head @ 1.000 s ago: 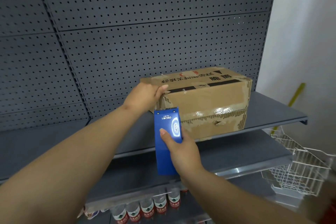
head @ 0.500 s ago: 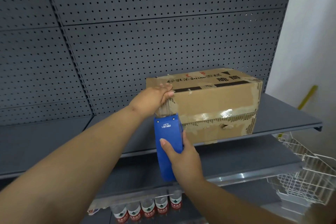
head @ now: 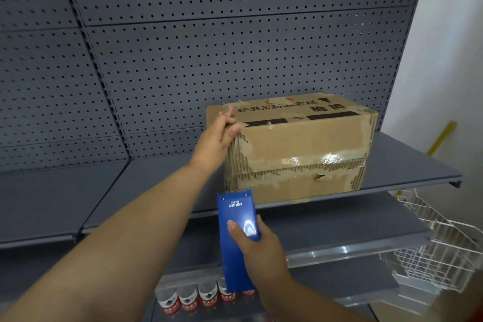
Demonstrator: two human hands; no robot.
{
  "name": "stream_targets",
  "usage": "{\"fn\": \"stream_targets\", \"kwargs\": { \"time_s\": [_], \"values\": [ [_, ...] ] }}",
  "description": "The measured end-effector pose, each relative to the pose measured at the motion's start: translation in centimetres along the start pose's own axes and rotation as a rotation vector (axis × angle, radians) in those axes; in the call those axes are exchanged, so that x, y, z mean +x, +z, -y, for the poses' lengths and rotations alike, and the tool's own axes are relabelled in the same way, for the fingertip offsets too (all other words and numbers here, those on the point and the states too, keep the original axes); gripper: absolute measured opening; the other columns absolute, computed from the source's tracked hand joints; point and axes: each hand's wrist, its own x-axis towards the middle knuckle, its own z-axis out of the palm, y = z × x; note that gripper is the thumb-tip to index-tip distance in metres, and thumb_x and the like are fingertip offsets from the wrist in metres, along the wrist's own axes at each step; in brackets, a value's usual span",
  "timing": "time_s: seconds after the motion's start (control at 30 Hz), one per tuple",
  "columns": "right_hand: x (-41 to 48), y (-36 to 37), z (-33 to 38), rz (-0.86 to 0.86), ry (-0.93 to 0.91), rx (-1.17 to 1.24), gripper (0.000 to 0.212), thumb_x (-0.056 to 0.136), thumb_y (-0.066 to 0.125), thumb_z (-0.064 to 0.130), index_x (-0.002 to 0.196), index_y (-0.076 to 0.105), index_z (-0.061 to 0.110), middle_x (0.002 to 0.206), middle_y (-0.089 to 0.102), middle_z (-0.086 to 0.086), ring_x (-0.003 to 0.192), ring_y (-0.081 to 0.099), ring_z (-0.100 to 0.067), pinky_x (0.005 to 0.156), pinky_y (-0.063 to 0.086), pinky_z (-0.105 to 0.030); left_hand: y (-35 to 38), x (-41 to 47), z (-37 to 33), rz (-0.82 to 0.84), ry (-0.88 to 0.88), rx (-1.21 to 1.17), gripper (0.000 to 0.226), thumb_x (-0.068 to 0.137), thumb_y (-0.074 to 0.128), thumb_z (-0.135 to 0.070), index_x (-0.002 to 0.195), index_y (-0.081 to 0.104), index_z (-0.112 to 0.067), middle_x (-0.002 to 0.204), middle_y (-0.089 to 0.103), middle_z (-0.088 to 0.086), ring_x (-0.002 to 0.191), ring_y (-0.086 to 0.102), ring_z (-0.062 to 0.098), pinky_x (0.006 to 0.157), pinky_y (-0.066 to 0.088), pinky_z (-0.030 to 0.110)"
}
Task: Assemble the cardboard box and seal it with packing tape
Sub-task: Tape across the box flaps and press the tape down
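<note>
The blue tape dispenser (head: pixel 236 238) has dropped from the box's left corner to below the shelf edge. On the grey shelf (head: pixel 162 185) the closed cardboard box (head: pixel 300 149) stands, shiny tape across its torn front. The left hand (head: pixel 218 136) grips its upper left corner. The right hand (head: pixel 257 246) holds the dispenser, thumb on top.

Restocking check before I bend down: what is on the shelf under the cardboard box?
Under the cardboard box, the next shelf looks bare; lower down stand bottles with red labels. The tape dispenser and right hand cover part.
</note>
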Motion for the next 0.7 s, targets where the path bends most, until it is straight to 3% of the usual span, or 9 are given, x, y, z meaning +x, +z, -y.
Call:
{"fn": "stream_targets", "kwargs": {
  "time_s": [0.1,0.27,0.4,0.5,0.6,0.7],
  "values": [
    [0.1,-0.1,0.3,0.022,0.011,0.010,0.034,0.082,0.066,0.042,0.114,0.062,0.028,0.101,0.070,0.008,0.090,0.066,-0.010,0.067,0.048,-0.022,0.7,-0.3,0.1,-0.059,-0.005,-0.108,0.040,0.099,0.026,-0.036,0.120,0.056,-0.020,0.150,0.034,-0.006,0.141,0.026,0.015,0.114,0.024,0.037],
    [0.8,-0.4,0.7,0.037,0.038,0.028,0.033,0.083,0.065,0.043,0.112,0.064,0.029,0.098,0.071,0.010,0.089,0.067,-0.010,0.073,0.051,-0.026,1.0,-0.3,-0.3,-0.108,-0.081,-0.169,0.044,0.099,0.010,-0.043,0.106,0.053,-0.044,0.152,0.031,-0.009,0.141,0.024,0.013,0.113,0.019,0.035],
    [1.4,-0.7,0.7,0.034,0.036,0.007,0.035,0.082,0.065,0.045,0.112,0.063,0.028,0.100,0.070,0.009,0.090,0.066,-0.012,0.077,0.052,-0.028,0.8,-0.6,-1.1,-0.117,-0.144,-0.153,0.048,0.099,0.012,-0.041,0.124,0.053,-0.034,0.155,0.024,-0.007,0.139,0.023,0.011,0.104,0.019,0.025],
    [2.0,-1.1,0.9,0.035,0.036,-0.006,0.037,0.082,0.064,0.046,0.114,0.063,0.026,0.102,0.070,0.007,0.092,0.066,-0.013,0.079,0.052,-0.030,1.4,-0.8,-1.3,-0.225,-0.229,-0.276,0.047,0.097,0.027,-0.044,0.132,0.051,-0.025,0.148,0.040,0.000,0.136,0.035,0.013,0.106,0.025,0.023],
    [2.4,-1.4,1.2,0.044,0.030,-0.019,0.040,0.083,0.063,0.046,0.117,0.062,0.024,0.104,0.068,0.005,0.093,0.065,-0.015,0.075,0.049,-0.029,2.6,-1.3,-1.5,-0.436,-0.391,-0.381,0.056,0.087,0.040,-0.060,0.123,0.060,-0.021,0.124,0.063,0.001,0.117,0.057,0.016,0.103,0.043,0.038],
    [2.9,-1.5,1.2,0.053,0.028,-0.040,0.043,0.083,0.063,0.047,0.119,0.060,0.023,0.106,0.067,0.002,0.095,0.063,-0.017,0.078,0.050,-0.030,3.6,-1.5,-2.6,-0.587,-0.526,-0.426,0.057,0.091,0.035,-0.058,0.107,0.065,-0.012,0.100,0.070,0.004,0.097,0.063,0.021,0.090,0.050,0.037]
  ]
}}
